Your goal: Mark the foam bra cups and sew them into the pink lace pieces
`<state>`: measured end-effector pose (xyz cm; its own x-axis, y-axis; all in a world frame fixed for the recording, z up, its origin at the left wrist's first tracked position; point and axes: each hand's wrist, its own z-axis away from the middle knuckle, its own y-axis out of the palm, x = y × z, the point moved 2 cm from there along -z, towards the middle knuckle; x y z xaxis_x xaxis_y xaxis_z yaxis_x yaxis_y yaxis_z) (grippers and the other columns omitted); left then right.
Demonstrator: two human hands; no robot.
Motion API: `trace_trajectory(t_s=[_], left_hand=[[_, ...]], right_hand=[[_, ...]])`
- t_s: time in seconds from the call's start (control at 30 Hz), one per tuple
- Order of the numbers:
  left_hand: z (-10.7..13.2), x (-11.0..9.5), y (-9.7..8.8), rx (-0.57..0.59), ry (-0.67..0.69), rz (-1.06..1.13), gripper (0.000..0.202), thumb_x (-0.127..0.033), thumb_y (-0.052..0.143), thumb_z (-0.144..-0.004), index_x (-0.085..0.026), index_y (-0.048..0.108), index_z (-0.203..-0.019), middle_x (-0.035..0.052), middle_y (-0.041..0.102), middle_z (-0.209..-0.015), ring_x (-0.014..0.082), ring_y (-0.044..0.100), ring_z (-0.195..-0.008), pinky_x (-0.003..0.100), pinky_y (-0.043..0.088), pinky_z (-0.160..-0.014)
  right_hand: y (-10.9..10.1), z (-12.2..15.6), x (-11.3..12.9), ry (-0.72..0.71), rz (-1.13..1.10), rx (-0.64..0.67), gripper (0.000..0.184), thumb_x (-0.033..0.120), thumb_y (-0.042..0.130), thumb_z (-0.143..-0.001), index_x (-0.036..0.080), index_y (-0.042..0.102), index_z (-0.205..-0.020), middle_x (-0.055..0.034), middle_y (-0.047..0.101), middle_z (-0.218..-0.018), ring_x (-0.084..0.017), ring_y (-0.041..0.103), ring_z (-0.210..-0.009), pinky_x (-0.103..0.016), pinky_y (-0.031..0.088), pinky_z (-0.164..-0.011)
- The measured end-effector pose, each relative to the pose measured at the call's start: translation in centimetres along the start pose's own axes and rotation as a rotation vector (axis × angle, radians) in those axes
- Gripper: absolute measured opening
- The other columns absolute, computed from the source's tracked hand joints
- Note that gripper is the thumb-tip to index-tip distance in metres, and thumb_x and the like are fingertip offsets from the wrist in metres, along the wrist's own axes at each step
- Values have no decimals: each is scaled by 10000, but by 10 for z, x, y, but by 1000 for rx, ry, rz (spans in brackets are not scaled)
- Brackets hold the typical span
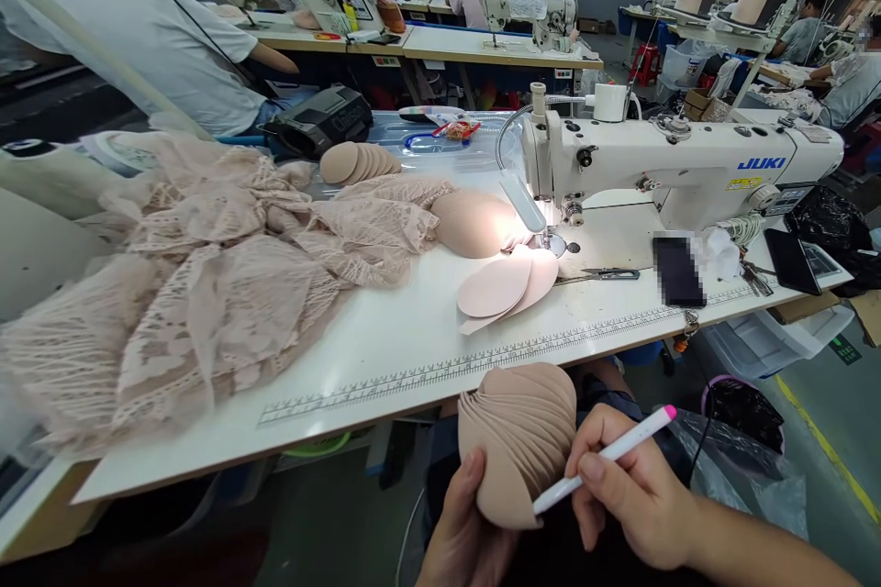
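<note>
My left hand [462, 534] holds a fanned stack of beige bra pads [519, 429] from below, in front of the table edge. My right hand [628, 486] is closed round a white marker pen [606, 456] with a pink cap, its tip touching the nearest pad of the stack. On the white table [385, 344] two loose flat pads [506, 286] lie by the needle of the white JUKI sewing machine [678, 167]. A moulded beige cup [474, 222] rests beside them, lit by the machine lamp.
A heap of beige lace fabric [206, 284] covers the table's left half. Another pad stack [358, 162] lies at the back. Scissors [606, 274] and a black phone [678, 271] lie to the right. Other people sit at machines behind.
</note>
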<state>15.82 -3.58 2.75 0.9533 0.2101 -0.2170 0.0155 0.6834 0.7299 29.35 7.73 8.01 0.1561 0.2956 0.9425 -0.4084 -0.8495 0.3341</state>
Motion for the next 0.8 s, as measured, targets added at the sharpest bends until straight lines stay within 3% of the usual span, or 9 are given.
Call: trace_trajectory(t_s=[0.2, 0.33, 0.47, 0.6, 0.8], left_hand=[[-2, -2, -2, 101, 3, -4, 542, -285, 665, -1027, -298, 612, -1566, 24, 884, -1005, 227, 836, -880, 329, 619, -1074], [-6, -2, -8, 186, -8, 27, 546, -303, 646, -1043, -323, 585, -1586, 36, 880, -1086, 214, 836, -943, 276, 652, -984], [-9, -3, -16, 267, -8, -22, 607, -429, 715, -1000, -317, 589, -1584, 59, 859, -1197, 256, 827, -999, 350, 610, -1091], [-10, -4, -23, 267, -8, -75, 662, -476, 742, -972, -302, 582, -1591, 74, 842, -1253, 300, 811, -1077, 414, 545, -1182], [-10, -4, -26, 233, 3, -43, 609, -415, 717, -1004, -331, 578, -1591, 46, 861, -1191, 261, 817, -1053, 356, 591, -1120]], right_hand=[[-5, 0, 5, -39, 3, -76, 401, 600, 535, -1110, 217, 546, -994, 80, 543, -529, -106, 438, -459, -219, 384, -519], [-6, 1, 7, -70, 56, -147, 396, 591, 529, -1116, 218, 557, -986, 69, 559, -548, -111, 451, -479, -230, 386, -533], [-4, 0, 5, -28, 81, -130, 440, 648, 529, -1095, 223, 550, -980, 67, 556, -550, -120, 458, -487, -244, 397, -544], [-1, -3, 4, 22, 47, -61, 476, 693, 532, -1073, 226, 530, -983, 75, 542, -545, -117, 455, -480, -239, 397, -538], [-5, -4, 5, 0, -1, -95, 457, 670, 532, -1082, 227, 525, -971, 79, 546, -524, -110, 434, -442, -227, 377, -503]])
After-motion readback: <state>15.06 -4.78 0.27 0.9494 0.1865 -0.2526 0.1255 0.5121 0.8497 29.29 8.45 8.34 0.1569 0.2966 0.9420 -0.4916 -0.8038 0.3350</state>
